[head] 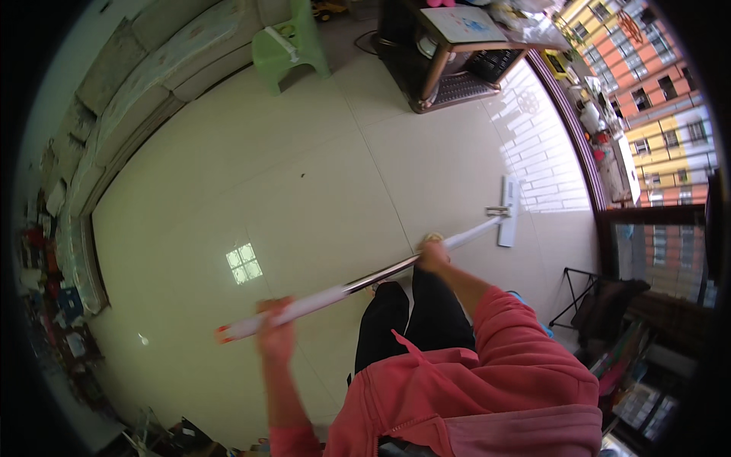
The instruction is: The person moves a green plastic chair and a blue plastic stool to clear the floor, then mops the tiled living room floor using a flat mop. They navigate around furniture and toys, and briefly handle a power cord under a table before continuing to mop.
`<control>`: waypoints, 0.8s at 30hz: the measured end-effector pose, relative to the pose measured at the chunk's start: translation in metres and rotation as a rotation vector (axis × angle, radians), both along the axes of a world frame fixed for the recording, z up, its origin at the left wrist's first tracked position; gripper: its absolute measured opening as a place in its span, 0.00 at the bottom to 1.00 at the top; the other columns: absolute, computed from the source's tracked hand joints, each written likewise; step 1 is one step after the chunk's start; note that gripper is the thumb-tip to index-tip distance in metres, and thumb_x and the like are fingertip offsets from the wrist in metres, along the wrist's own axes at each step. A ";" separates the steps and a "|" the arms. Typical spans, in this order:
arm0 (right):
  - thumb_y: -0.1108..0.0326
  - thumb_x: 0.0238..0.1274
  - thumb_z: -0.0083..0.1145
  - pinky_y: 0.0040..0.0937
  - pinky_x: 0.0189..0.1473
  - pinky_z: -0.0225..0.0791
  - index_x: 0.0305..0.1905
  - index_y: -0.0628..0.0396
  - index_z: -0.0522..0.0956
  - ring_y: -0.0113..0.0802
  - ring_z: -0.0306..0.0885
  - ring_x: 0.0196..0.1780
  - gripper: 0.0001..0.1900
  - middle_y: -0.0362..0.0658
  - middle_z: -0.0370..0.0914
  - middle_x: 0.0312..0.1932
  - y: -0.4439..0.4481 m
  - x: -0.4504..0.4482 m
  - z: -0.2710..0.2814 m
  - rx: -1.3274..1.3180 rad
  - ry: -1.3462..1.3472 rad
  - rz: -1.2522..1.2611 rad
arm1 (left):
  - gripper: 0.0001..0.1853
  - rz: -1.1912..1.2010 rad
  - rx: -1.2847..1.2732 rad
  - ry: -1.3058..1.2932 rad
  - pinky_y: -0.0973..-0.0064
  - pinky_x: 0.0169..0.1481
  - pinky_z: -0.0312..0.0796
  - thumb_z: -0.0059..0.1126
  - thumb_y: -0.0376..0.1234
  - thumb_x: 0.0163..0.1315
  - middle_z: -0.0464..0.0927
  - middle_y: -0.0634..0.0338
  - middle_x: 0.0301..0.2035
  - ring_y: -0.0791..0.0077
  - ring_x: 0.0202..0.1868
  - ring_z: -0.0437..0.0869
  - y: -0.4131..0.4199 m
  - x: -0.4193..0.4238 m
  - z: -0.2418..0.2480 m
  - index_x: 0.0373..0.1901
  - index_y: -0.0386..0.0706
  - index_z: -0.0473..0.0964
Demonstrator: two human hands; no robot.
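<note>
A flat mop (365, 280) slants across the view in front of my body. My left hand (276, 328) is wrapped around the white upper handle, close to its orange-red end cap, and looks blurred. Lower on the pole, past a bare metal stretch, my right hand (434, 256) grips the shaft where a white section begins. The pale rectangular mop head (509, 211) lies on the tiled floor (297, 211) to the right, beside a bright patch of reflected window light. A metal clamp-like part sits at the joint. The mop head's underside is hidden.
A green plastic chair (290, 45) stands near the beige sofa (165, 74) on the left. A low table (457, 45) with a metal frame is ahead. At right are a windowsill (614, 148) with clutter and a folding stand (577, 297). A small dark speck (302, 175) lies on the tiles.
</note>
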State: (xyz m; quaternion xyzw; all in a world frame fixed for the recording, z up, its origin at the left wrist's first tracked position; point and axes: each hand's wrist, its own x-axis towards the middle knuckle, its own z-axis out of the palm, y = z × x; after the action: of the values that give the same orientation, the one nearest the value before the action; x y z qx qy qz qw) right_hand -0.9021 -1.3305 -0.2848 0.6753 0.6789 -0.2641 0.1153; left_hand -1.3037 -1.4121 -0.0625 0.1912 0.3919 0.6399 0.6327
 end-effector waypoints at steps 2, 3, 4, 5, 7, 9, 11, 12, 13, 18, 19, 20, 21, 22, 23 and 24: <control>0.64 0.39 0.63 0.43 0.45 0.68 0.29 0.51 0.78 0.45 0.77 0.36 0.09 0.48 0.77 0.29 -0.010 -0.100 0.048 0.024 0.136 0.200 | 0.09 0.280 -0.036 0.103 0.60 0.63 0.56 0.51 0.35 0.58 0.69 0.62 0.31 0.66 0.41 0.73 -0.019 -0.072 0.064 0.36 0.41 0.66; 0.66 0.39 0.60 0.43 0.43 0.66 0.27 0.50 0.77 0.43 0.76 0.35 0.06 0.45 0.77 0.27 -0.015 -0.155 0.059 0.048 0.215 0.347 | 0.07 0.339 0.095 0.223 0.65 0.54 0.62 0.48 0.35 0.59 0.63 0.63 0.26 0.68 0.35 0.70 -0.035 -0.112 0.104 0.34 0.41 0.65; 0.67 0.39 0.58 0.43 0.42 0.64 0.25 0.49 0.76 0.43 0.76 0.35 0.04 0.43 0.76 0.25 -0.021 -0.207 0.092 0.125 0.383 0.389 | 0.06 0.257 0.217 0.585 0.70 0.42 0.60 0.44 0.34 0.59 0.61 0.63 0.25 0.71 0.31 0.66 -0.056 -0.146 0.155 0.29 0.42 0.63; 0.69 0.38 0.58 0.43 0.42 0.64 0.26 0.49 0.76 0.44 0.76 0.35 0.05 0.44 0.76 0.24 -0.026 -0.252 0.130 0.135 0.492 0.444 | 0.06 0.235 0.354 0.925 0.75 0.31 0.57 0.41 0.33 0.58 0.59 0.63 0.23 0.74 0.26 0.63 -0.079 -0.179 0.204 0.25 0.43 0.61; 0.71 0.41 0.57 0.43 0.40 0.65 0.31 0.50 0.73 0.45 0.75 0.34 0.08 0.44 0.75 0.24 -0.028 -0.315 0.178 0.181 0.843 0.570 | 0.10 0.258 0.561 0.279 0.78 0.31 0.59 0.49 0.34 0.54 0.56 0.66 0.20 0.78 0.23 0.60 -0.124 -0.220 0.291 0.24 0.43 0.58; 0.68 0.44 0.58 0.41 0.40 0.66 0.32 0.52 0.71 0.45 0.75 0.34 0.09 0.44 0.74 0.25 -0.022 -0.331 0.219 0.261 1.107 0.469 | 0.15 0.466 0.752 0.431 0.80 0.21 0.60 0.51 0.40 0.56 0.60 0.68 0.11 0.81 0.13 0.61 -0.097 -0.134 0.334 0.16 0.48 0.60; 0.66 0.46 0.58 0.40 0.40 0.67 0.31 0.53 0.68 0.45 0.74 0.34 0.10 0.44 0.73 0.25 -0.016 -0.330 0.224 0.371 1.022 0.480 | 0.10 0.707 0.605 0.744 0.79 0.27 0.58 0.48 0.35 0.53 0.57 0.67 0.16 0.80 0.19 0.59 -0.108 -0.148 0.342 0.20 0.45 0.58; 0.65 0.47 0.57 0.41 0.40 0.67 0.31 0.54 0.68 0.46 0.74 0.34 0.09 0.44 0.73 0.25 -0.016 -0.323 0.222 0.378 1.048 0.472 | 0.09 0.829 0.518 0.897 0.78 0.31 0.58 0.47 0.32 0.51 0.55 0.66 0.19 0.79 0.22 0.58 -0.112 -0.160 0.342 0.22 0.43 0.57; 0.64 0.47 0.58 0.42 0.41 0.67 0.31 0.53 0.69 0.47 0.75 0.34 0.10 0.44 0.74 0.25 -0.018 -0.315 0.220 0.369 1.013 0.482 | 0.08 0.644 0.623 0.918 0.78 0.31 0.58 0.46 0.32 0.50 0.55 0.66 0.18 0.79 0.22 0.58 -0.113 -0.171 0.337 0.22 0.43 0.57; 0.60 0.42 0.61 0.46 0.38 0.67 0.33 0.50 0.70 0.48 0.76 0.34 0.13 0.46 0.75 0.25 -0.046 -0.205 0.165 0.297 0.794 0.341 | 0.08 0.284 0.549 0.855 0.74 0.35 0.61 0.44 0.34 0.44 0.64 0.61 0.18 0.74 0.25 0.66 -0.091 -0.128 0.259 0.13 0.43 0.61; 0.61 0.40 0.61 0.46 0.37 0.67 0.32 0.50 0.70 0.49 0.76 0.33 0.13 0.47 0.75 0.24 -0.052 -0.167 0.142 0.286 0.740 0.304 | 0.06 0.205 0.544 0.830 0.74 0.36 0.62 0.44 0.33 0.43 0.66 0.60 0.20 0.73 0.25 0.66 -0.082 -0.102 0.223 0.16 0.42 0.62; 0.63 0.39 0.61 0.47 0.35 0.67 0.30 0.50 0.71 0.49 0.76 0.33 0.11 0.47 0.75 0.24 -0.059 -0.117 0.113 0.299 0.666 0.202 | 0.04 0.206 0.449 0.603 0.72 0.38 0.63 0.44 0.31 0.45 0.67 0.61 0.20 0.72 0.26 0.67 -0.069 -0.078 0.171 0.20 0.41 0.63; 0.65 0.38 0.60 0.46 0.38 0.67 0.28 0.51 0.72 0.48 0.76 0.34 0.09 0.46 0.75 0.25 -0.067 -0.068 0.099 0.238 0.512 0.167 | 0.04 0.295 0.254 0.452 0.71 0.39 0.63 0.45 0.29 0.46 0.67 0.61 0.22 0.72 0.28 0.67 -0.069 -0.030 0.134 0.24 0.41 0.63; 0.68 0.38 0.59 0.44 0.40 0.67 0.26 0.52 0.72 0.47 0.76 0.35 0.07 0.46 0.75 0.25 -0.080 -0.019 0.067 0.273 0.375 0.103 | 0.04 0.048 0.301 0.321 0.67 0.45 0.65 0.47 0.29 0.50 0.69 0.60 0.25 0.70 0.31 0.70 -0.068 0.002 0.099 0.26 0.41 0.64; 0.70 0.40 0.58 0.43 0.43 0.66 0.26 0.52 0.73 0.47 0.75 0.38 0.06 0.47 0.75 0.26 -0.096 0.034 0.045 0.289 0.220 0.039 | 0.05 0.031 0.166 0.232 0.62 0.51 0.65 0.49 0.31 0.52 0.71 0.59 0.27 0.66 0.36 0.73 -0.073 0.055 0.075 0.28 0.41 0.65; 0.69 0.42 0.58 0.44 0.44 0.65 0.29 0.52 0.74 0.47 0.75 0.41 0.06 0.47 0.76 0.30 -0.113 0.075 0.047 0.263 0.160 -0.061 | 0.06 -0.046 0.111 0.241 0.59 0.58 0.62 0.52 0.32 0.52 0.71 0.59 0.28 0.63 0.41 0.75 -0.086 0.091 0.055 0.29 0.44 0.66</control>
State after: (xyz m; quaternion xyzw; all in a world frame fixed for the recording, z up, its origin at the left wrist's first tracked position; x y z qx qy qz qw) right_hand -0.8275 -1.4432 -0.2377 0.6816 0.6939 -0.2293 -0.0368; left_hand -1.2125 -1.4986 -0.0071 0.3104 0.4246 0.6183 0.5840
